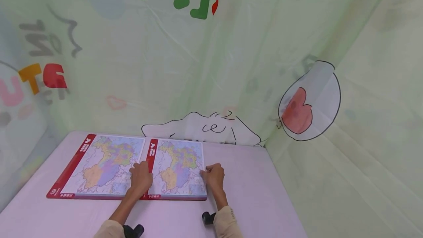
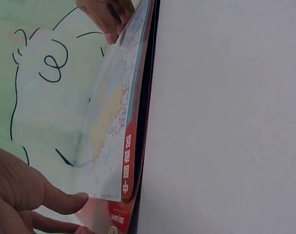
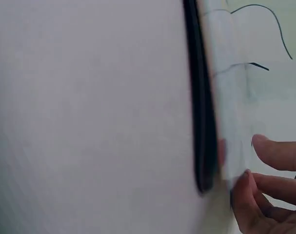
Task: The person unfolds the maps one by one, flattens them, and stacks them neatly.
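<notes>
Two maps with red strips along their left edges lie side by side on the pale table: the left map (image 1: 109,164) and the right map (image 1: 180,168). My left hand (image 1: 141,178) grips the right map's red strip, near the gap between the two. In the left wrist view the left thumb (image 2: 69,201) rests on the strip's inner border with bent fingers beside it. My right hand (image 1: 214,176) pinches the right map's opposite edge. Curled fingers (image 3: 250,195) meet that edge in the right wrist view, and the thumb extends above them. The map's underside is hidden.
Both maps lie on the pinkish-white table (image 1: 251,194), close to its far edge. A printed pale green curtain (image 1: 231,65) hangs behind and at the right. Black wrist mounts (image 1: 208,218) stick out from both sleeves.
</notes>
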Demonstrator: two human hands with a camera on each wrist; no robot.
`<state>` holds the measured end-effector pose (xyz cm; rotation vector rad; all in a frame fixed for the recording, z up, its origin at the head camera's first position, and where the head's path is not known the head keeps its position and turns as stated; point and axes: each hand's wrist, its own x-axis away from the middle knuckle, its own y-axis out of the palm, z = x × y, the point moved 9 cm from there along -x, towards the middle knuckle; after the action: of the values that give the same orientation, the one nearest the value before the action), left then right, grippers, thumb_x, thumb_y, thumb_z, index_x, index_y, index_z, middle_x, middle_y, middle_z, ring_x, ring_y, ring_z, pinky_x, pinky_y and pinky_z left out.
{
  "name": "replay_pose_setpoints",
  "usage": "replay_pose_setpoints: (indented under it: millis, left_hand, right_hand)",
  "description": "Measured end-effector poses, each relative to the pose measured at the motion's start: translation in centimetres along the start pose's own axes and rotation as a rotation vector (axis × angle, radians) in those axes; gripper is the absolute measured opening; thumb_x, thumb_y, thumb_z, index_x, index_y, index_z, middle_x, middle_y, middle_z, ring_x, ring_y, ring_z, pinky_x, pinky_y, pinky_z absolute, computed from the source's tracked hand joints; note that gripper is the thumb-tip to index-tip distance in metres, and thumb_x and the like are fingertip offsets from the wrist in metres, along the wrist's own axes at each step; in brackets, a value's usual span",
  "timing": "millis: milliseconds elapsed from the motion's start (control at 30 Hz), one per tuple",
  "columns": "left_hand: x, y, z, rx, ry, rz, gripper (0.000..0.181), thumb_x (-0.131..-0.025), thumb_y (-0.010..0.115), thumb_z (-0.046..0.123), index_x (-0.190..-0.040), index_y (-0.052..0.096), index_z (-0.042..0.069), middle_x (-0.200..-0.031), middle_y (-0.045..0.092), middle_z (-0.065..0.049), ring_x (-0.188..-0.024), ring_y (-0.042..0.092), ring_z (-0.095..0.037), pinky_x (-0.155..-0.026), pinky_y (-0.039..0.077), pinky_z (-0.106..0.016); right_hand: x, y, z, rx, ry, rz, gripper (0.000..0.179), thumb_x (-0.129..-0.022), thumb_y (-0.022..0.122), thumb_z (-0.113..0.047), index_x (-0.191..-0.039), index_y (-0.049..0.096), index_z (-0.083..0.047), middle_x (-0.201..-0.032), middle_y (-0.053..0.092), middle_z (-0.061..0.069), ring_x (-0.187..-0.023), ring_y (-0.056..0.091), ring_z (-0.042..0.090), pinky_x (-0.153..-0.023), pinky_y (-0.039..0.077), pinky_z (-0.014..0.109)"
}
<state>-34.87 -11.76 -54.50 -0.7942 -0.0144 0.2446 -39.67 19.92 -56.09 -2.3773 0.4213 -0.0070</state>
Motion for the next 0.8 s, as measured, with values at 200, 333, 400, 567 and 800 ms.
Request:
replay_pose_setpoints:
  millis: [200,333,400,567,800]
  left_hand:
    - [-0.7,-0.1,-2.2,0.161,-0.059,0.045,0.038,-0.088,0.071,0.009,-0.117,0.055,-0.009,-0.105,0.067,-0.027,-0.093,0.07,-0.043,-0.079,0.06,-0.052]
    - [-1.3,-0.6,-2.6,0.233,-0.086,0.051,0.034,-0.087,0.07,0.003,-0.116,0.056,-0.009,-0.108,0.068,-0.03,-0.096,0.07,-0.044,-0.079,0.059,-0.051]
    - [-1.5,-0.7,-2.6,0.252,-0.091,0.048,0.033,-0.088,0.069,0.002,-0.116,0.057,-0.009,-0.108,0.068,-0.03,-0.097,0.069,-0.042,-0.079,0.059,-0.05]
    - [-1.7,-1.7,-2.0,0.206,-0.039,0.086,0.03,-0.085,0.072,0.001,-0.113,0.062,-0.005,-0.103,0.071,-0.026,-0.092,0.07,-0.037,-0.075,0.056,-0.046]
    - [-1.8,-3.3,-1.9,0.108,0.032,0.151,0.029,-0.086,0.068,0.004,-0.113,0.06,-0.001,-0.103,0.071,-0.024,-0.087,0.069,-0.038,-0.075,0.052,-0.05]
  right_hand:
    - [1.1,-0.4,-0.5,-0.055,0.036,0.069,0.028,-0.072,0.086,-0.001,-0.098,0.075,0.001,-0.08,0.067,0.01,-0.069,0.058,0.018,-0.062,0.047,0.027]
    - [1.3,-0.6,-0.2,-0.135,0.068,0.105,0.027,-0.072,0.085,0.002,-0.097,0.077,0.0,-0.084,0.071,0.012,-0.072,0.063,0.018,-0.066,0.052,0.028]
    - [1.1,-0.7,0.0,-0.182,0.085,0.115,0.026,-0.072,0.084,0.003,-0.096,0.078,-0.001,-0.087,0.072,0.014,-0.075,0.066,0.019,-0.068,0.055,0.03]
    - [0.4,-0.6,0.7,-0.216,0.119,0.121,0.022,-0.074,0.083,0.001,-0.094,0.079,-0.006,-0.088,0.073,0.011,-0.077,0.066,0.019,-0.07,0.055,0.029]
    - [-0.3,-3.4,-0.2,-0.186,0.085,0.225,0.025,-0.069,0.081,0.006,-0.091,0.081,-0.005,-0.077,0.072,0.009,-0.07,0.063,0.019,-0.063,0.046,0.031]
